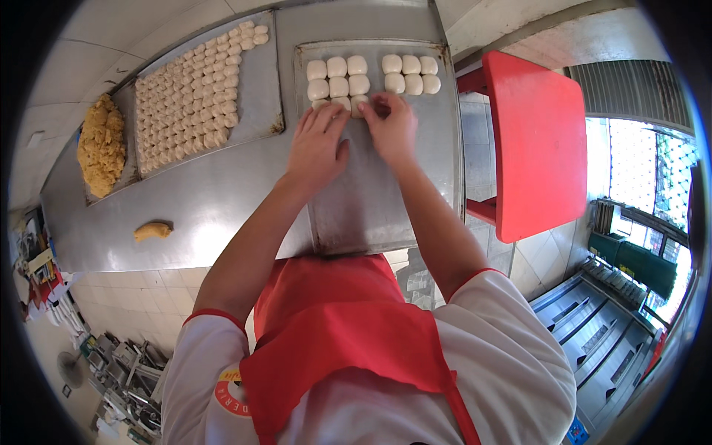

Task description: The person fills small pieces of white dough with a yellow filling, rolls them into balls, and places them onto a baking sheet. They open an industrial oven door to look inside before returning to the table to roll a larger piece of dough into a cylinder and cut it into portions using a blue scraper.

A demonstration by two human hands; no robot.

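Glossy white dough pieces sit in two grouped blocks (pixel 337 87) (pixel 412 84) on a metal tray (pixel 371 200). At the lower row of the left block, my left hand (pixel 317 144) rests its outstretched fingertips on the pieces. My right hand (pixel 391 130) has curled fingers and thumb on the rightmost piece (pixel 358 106) of that row, beside my left fingertips. The fingers partly hide this row.
On the steel table (pixel 104 230), a tray (pixel 263 67) holds many small dough balls (pixel 185 104); left of them are a yellow crumbly mass (pixel 101 148) and a small yellow-brown piece (pixel 152 231). A red plastic seat (pixel 541 148) stands right, above metal equipment (pixel 593 348).
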